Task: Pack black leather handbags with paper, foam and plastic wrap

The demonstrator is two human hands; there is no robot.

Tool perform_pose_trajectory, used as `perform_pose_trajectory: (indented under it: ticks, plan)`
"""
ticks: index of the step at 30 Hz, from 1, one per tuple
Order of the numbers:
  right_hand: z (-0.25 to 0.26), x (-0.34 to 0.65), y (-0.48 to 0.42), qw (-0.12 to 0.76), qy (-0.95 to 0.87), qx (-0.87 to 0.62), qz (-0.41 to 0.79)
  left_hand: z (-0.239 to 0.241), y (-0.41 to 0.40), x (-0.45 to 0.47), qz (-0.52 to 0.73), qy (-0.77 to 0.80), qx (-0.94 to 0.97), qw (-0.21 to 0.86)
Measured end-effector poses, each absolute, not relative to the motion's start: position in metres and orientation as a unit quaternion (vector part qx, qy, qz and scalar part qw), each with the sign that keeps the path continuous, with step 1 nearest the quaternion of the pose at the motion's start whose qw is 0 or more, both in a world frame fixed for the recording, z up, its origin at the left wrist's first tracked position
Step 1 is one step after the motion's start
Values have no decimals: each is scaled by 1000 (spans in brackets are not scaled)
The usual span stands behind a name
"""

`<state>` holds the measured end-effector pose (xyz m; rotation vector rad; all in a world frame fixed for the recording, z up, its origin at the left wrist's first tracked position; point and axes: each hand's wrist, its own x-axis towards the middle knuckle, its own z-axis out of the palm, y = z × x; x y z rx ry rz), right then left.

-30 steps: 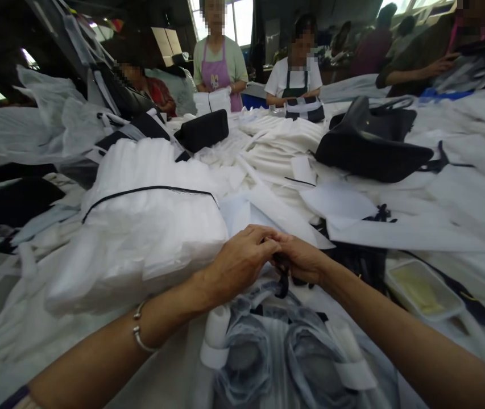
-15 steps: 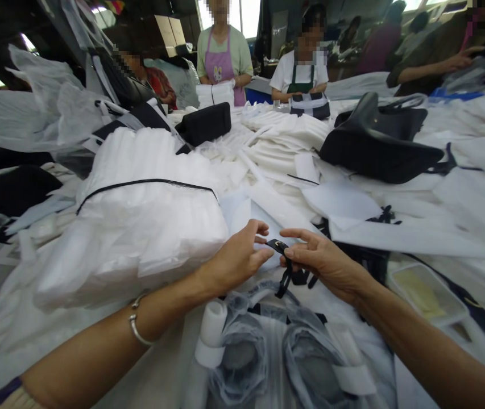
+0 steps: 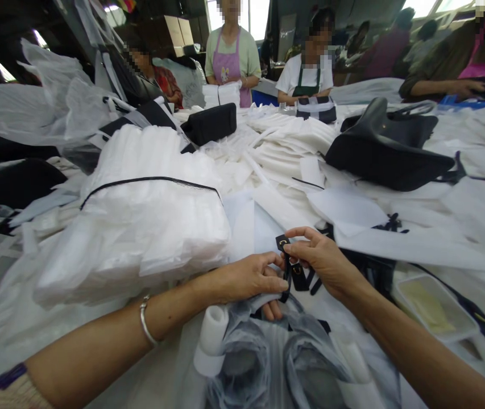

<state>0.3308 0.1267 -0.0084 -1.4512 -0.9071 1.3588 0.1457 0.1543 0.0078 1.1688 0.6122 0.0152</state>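
A small black leather bag tag (image 3: 283, 243) with a gold-coloured emblem and a narrow loop strap hangs between my hands. Thumb and index finger of my right hand (image 3: 321, 255) pinch it near the top. Lower down, my left hand (image 3: 253, 279) has its fingers closed about the hanging strap, the thumb pressed along it. Another black piece with a gold emblem (image 3: 299, 276) lies just beneath my right fingers. Under both hands is a bag wrapped in cloudy plastic (image 3: 242, 363), its handle sheathed and a roll of white foam (image 3: 213, 332) at its left.
To the left sits a big stack of white foam sheets (image 3: 157, 227) bound by a black cord. A black handbag (image 3: 391, 153) rests at the right, above a clear plastic box (image 3: 436, 307) with something yellow inside. Co-workers (image 3: 231, 57) stand or sit across the table.
My left hand has come down and right, from open beside the tag to closed on its strap. The tag now stands more upright in my right hand. The view has shifted slightly.
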Motion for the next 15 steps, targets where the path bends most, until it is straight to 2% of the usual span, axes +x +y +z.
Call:
perform_pose_trajectory:
  ticks: [6,15]
  plan:
    - [-9,335,130,427,-317,-576,621,11,152,143,75,343,501,791]
    - [3,347,122,420,-326,-501,683,5,158,142,34,299,500,812]
